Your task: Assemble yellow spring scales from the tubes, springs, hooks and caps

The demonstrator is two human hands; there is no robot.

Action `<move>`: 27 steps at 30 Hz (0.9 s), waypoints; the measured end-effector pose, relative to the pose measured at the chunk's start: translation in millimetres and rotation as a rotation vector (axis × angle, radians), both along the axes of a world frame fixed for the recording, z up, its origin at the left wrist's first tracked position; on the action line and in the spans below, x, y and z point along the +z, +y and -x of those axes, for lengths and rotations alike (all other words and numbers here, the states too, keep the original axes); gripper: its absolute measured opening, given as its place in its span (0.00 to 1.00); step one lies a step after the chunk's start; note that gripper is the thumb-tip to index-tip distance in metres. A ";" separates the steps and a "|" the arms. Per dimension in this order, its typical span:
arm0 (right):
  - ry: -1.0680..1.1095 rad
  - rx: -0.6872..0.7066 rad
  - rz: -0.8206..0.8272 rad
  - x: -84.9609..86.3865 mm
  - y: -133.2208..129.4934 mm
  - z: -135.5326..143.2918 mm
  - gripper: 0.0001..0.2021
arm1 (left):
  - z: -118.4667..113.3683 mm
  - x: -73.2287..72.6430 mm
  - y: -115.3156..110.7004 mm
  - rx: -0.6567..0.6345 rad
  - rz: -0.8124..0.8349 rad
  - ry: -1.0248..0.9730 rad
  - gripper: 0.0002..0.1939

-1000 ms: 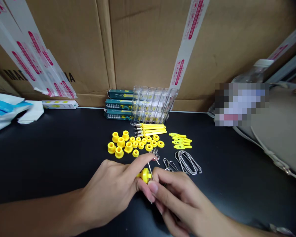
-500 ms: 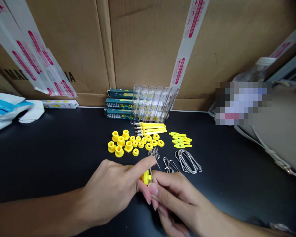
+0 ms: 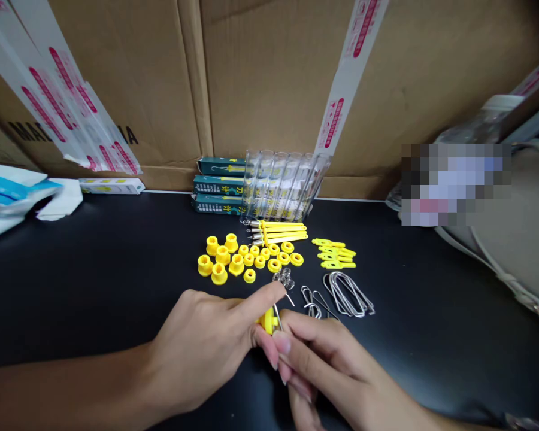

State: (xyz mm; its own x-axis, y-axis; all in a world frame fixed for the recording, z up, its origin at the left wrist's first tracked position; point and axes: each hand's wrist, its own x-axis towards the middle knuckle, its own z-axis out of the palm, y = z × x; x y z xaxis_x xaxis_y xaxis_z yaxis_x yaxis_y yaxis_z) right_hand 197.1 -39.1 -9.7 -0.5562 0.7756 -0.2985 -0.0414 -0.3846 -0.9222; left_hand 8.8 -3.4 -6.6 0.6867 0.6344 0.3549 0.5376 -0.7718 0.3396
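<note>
The left hand (image 3: 211,344) is gripping a yellow fitting (image 3: 268,321), its index finger reaching out to a metal wire (image 3: 277,317) that is running beside the fitting. The right hand (image 3: 327,365) is pinching the wire's near end between thumb and finger. Both hands are meeting at the near middle of the tabletop (image 3: 94,287), so the fitting is sitting between them. Just beyond, small coils (image 3: 284,278) are lying in a cluster, with yellow caps (image 3: 222,255) farther left and bent wire hooks (image 3: 348,294) to the right. Yellow rods (image 3: 282,232) are lying in front of clear tubes (image 3: 281,185), and green boxes (image 3: 218,185) are standing stacked at the far side.
</note>
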 end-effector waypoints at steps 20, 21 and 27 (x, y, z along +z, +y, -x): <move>-0.039 -0.056 -0.040 -7.2 -2.4 -1.7 0.22 | -0.4 -4.1 -4.1 0.015 -0.400 0.192 0.22; -0.054 -0.056 -0.055 -6.9 -2.5 -2.5 0.22 | -0.1 -4.5 -3.4 0.011 -0.386 0.161 0.22; -0.120 -0.034 -0.109 -4.2 -4.3 -5.1 0.22 | 1.4 -5.1 -0.3 -0.016 -0.264 0.088 0.23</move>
